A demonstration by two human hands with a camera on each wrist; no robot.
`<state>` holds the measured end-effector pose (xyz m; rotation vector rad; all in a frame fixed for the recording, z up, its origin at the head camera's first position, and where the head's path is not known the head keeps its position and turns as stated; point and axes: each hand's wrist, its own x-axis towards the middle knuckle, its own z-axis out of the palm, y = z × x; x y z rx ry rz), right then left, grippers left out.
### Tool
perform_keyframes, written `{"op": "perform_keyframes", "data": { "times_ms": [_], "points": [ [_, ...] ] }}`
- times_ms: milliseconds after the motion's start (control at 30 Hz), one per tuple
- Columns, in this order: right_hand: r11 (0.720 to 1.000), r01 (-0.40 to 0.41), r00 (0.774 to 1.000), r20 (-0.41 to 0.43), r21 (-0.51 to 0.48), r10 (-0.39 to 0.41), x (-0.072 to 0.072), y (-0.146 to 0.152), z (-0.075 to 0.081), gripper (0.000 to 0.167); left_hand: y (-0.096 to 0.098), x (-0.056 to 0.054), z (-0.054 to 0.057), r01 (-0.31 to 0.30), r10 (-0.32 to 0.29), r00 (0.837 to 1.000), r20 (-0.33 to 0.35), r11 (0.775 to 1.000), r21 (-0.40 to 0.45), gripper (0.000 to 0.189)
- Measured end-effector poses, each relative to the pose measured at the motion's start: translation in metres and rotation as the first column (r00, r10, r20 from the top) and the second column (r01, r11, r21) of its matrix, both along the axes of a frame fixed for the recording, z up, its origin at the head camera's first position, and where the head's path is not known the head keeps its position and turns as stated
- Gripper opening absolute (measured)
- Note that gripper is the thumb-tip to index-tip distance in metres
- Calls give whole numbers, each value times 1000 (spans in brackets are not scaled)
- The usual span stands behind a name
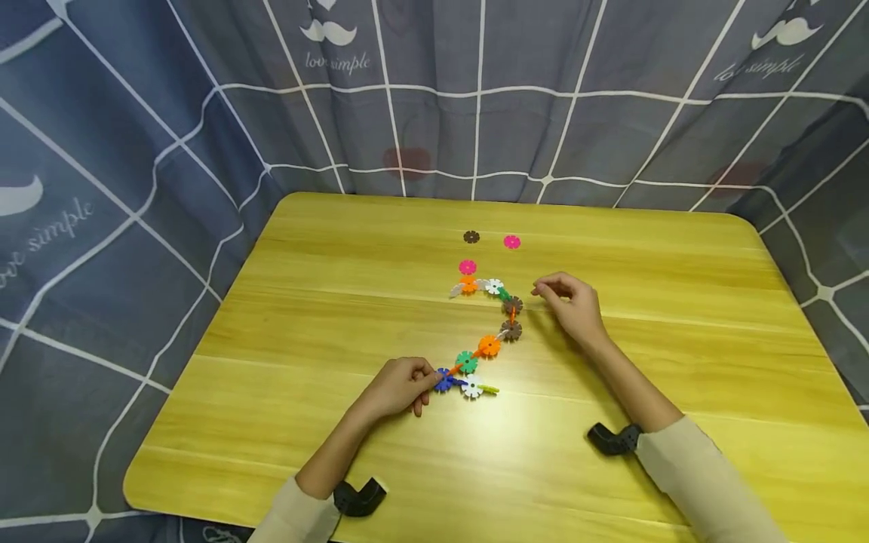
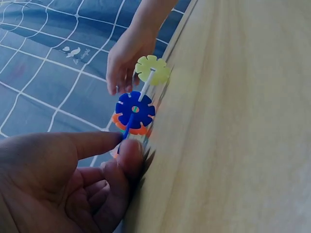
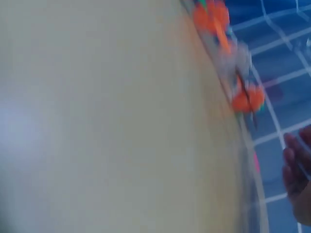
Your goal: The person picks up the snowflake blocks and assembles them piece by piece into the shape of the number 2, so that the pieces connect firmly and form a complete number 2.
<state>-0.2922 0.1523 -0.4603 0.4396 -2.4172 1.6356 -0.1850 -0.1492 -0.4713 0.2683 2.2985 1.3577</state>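
A winding chain of slotted plastic flower discs [image 1: 489, 346] lies on the table, in orange, green, white, brown, blue and yellow-green. At its near end my left hand [image 1: 400, 387] pinches a blue disc [image 1: 443, 380] between thumb and index finger. The left wrist view shows that disc edge-on at the fingertips, with a second blue disc [image 2: 131, 104], a white one edge-on and a yellow-green disc [image 2: 154, 70] beyond. My right hand [image 1: 573, 305] hovers just right of the brown discs [image 1: 512, 330], fingers loosely bent with nothing in them. Blur softens the right wrist view.
Loose discs lie past the chain's far end: a pink disc [image 1: 467, 267] close to it, a dark brown disc [image 1: 471, 237] and another pink disc [image 1: 512, 241] farther back. A checked curtain [image 1: 434, 128] hangs behind the wooden table [image 1: 326, 256].
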Motion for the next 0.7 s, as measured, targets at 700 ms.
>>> {"op": "perform_keyframes", "data": {
  "times_ms": [700],
  "points": [
    [900, 129, 991, -23, 416, -131, -126, -21, -45, 38, -3, 9, -1, -156, 47, 936, 350, 944, 290, 19]
  ]
}}
